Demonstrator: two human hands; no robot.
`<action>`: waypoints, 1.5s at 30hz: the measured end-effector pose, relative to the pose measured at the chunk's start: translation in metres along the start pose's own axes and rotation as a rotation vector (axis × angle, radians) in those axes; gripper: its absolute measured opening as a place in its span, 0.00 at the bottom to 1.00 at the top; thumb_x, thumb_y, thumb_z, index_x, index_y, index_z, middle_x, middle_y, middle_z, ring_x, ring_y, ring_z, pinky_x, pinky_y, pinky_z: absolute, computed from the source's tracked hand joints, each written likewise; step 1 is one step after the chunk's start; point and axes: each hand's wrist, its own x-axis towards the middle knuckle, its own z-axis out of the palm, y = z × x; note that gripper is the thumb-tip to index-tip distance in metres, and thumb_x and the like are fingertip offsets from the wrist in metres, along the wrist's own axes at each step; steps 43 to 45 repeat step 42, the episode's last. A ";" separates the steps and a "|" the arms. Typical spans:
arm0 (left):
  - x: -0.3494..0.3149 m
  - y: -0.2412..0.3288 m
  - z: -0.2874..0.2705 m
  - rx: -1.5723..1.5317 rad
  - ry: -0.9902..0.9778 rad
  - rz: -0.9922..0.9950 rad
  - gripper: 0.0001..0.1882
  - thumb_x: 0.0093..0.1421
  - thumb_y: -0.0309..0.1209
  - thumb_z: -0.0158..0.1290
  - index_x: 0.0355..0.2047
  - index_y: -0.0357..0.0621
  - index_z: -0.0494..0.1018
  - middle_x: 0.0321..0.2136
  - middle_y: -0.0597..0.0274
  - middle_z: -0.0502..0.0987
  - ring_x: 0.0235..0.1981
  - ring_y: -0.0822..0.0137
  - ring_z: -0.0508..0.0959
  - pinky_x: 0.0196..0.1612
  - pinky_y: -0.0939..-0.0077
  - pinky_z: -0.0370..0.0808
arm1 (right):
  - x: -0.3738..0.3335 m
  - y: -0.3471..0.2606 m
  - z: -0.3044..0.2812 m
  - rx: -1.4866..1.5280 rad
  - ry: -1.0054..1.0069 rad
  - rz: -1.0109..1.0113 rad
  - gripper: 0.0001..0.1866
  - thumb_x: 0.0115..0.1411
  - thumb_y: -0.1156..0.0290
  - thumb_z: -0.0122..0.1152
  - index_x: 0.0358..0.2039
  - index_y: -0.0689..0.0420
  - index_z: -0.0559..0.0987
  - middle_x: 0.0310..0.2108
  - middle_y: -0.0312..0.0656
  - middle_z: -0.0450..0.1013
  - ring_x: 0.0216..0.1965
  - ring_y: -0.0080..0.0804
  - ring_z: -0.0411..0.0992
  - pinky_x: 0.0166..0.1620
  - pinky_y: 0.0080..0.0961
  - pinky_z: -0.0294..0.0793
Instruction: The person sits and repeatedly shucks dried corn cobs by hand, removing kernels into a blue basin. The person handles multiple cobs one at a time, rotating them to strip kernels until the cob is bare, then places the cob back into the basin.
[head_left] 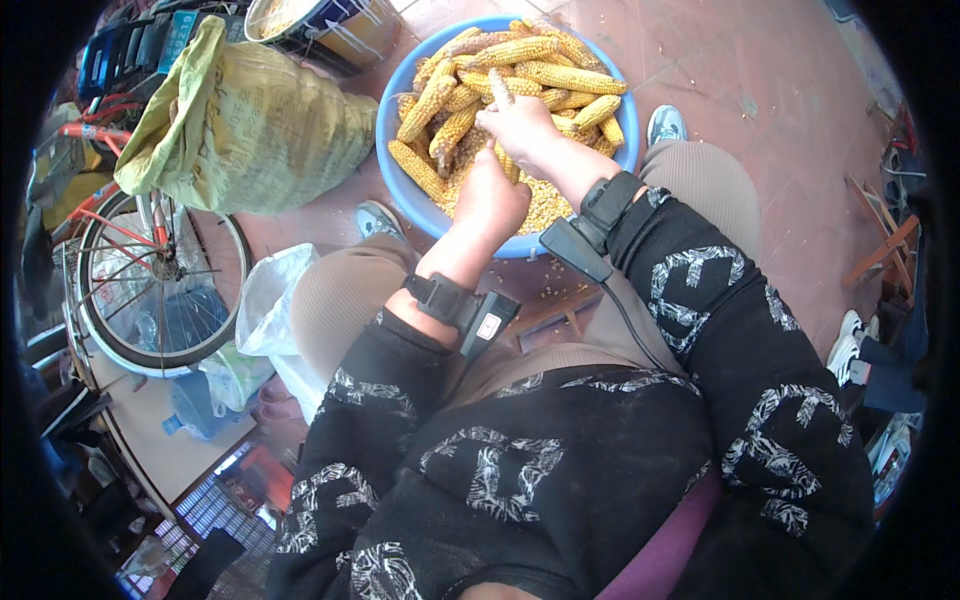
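Note:
A blue plastic basin (396, 178) on the floor between my knees holds many yellow ears of corn (535, 50) piled at its far side. Loose kernels (540, 208) cover the near part. Over the basin, my right hand (522, 130) is closed, and a narrow pale piece that looks like a bare corn cob (499, 88) sticks out beyond it. My left hand (490, 195) is closed just nearer and to the left, around a corn cob (507, 163) mostly hidden between the two hands. Both wrists wear black straps with small devices.
To the left slumps a full yellow-green woven sack (270, 125), behind it a bucket (345, 30). A bicycle wheel (160, 270) and a white plastic bag (275, 300) are nearer. Some kernels lie on the reddish floor. At the far right another person's shoe (846, 345) shows.

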 end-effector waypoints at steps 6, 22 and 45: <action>-0.001 0.000 0.000 -0.035 0.033 0.044 0.26 0.48 0.29 0.55 0.46 0.29 0.64 0.37 0.37 0.75 0.42 0.47 0.76 0.46 0.62 0.72 | 0.003 -0.003 -0.002 -0.027 0.106 -0.003 0.22 0.54 0.65 0.58 0.50 0.56 0.72 0.32 0.47 0.75 0.30 0.34 0.75 0.39 0.27 0.74; 0.003 -0.017 -0.027 -1.540 -0.543 -0.222 0.22 0.65 0.46 0.36 0.45 0.39 0.64 0.26 0.58 0.69 0.19 0.68 0.68 0.16 0.82 0.61 | -0.012 -0.031 -0.032 0.596 -0.233 0.097 0.19 0.61 0.57 0.51 0.40 0.60 0.76 0.35 0.41 0.74 0.36 0.29 0.72 0.41 0.26 0.71; -0.002 0.009 -0.004 -1.003 -0.167 -0.114 0.20 0.65 0.50 0.40 0.44 0.47 0.64 0.20 0.68 0.67 0.13 0.76 0.65 0.12 0.84 0.58 | -0.010 -0.033 -0.020 0.619 -0.049 0.083 0.34 0.60 0.65 0.56 0.61 0.55 0.51 0.28 0.49 0.71 0.25 0.36 0.73 0.26 0.26 0.74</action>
